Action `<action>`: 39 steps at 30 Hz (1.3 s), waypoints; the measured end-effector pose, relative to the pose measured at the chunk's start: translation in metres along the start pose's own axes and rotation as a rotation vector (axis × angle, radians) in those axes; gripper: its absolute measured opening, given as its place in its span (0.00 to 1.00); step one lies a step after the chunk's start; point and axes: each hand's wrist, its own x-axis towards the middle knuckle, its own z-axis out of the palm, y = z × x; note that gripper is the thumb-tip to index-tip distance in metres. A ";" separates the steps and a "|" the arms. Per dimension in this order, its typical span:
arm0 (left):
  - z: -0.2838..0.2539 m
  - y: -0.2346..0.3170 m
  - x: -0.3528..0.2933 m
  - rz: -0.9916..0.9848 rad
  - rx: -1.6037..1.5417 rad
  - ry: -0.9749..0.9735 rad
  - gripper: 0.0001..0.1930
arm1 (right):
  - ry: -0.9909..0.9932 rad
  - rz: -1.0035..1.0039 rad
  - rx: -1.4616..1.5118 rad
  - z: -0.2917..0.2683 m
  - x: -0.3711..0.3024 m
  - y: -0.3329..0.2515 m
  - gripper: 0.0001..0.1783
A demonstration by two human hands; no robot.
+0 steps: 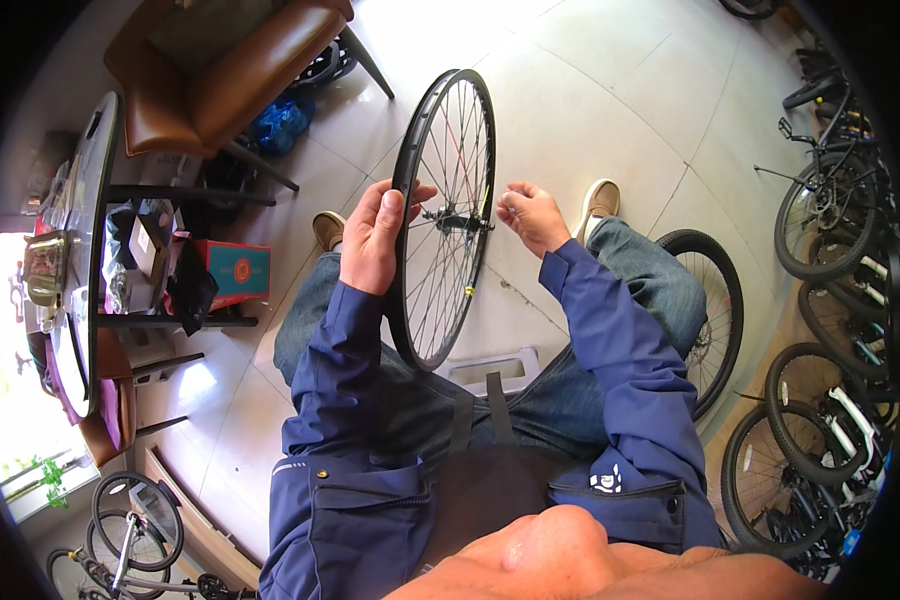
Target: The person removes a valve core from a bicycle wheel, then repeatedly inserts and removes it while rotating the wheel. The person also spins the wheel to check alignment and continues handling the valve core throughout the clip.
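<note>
A bare bicycle wheel (411, 145) with a black rim, no tyre and thin spokes stands upright between my knees. My left hand (372, 240) is closed around the near left side of the rim, thumb on the outside and fingertips reaching in among the spokes. The black hub (458, 222) points its axle end toward my right hand (537, 220). That hand is just right of the wheel, apart from it, with curled fingers pinched together; anything between them is too small to make out. One spoke looks red, and a yellow mark shows low on the rim.
A tyred wheel (712, 310) stands beside my right knee. Several bicycles (828, 215) line the right side, and more stand at lower left. A brown chair (210, 90), a table (95, 250) and a red-and-teal box (238, 270) are on the left. A grey plastic stool (515, 366) shows between my legs.
</note>
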 end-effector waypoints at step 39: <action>-0.008 0.013 -0.016 -0.083 0.052 0.064 0.20 | -0.381 -0.352 0.224 0.055 -0.092 -0.036 0.22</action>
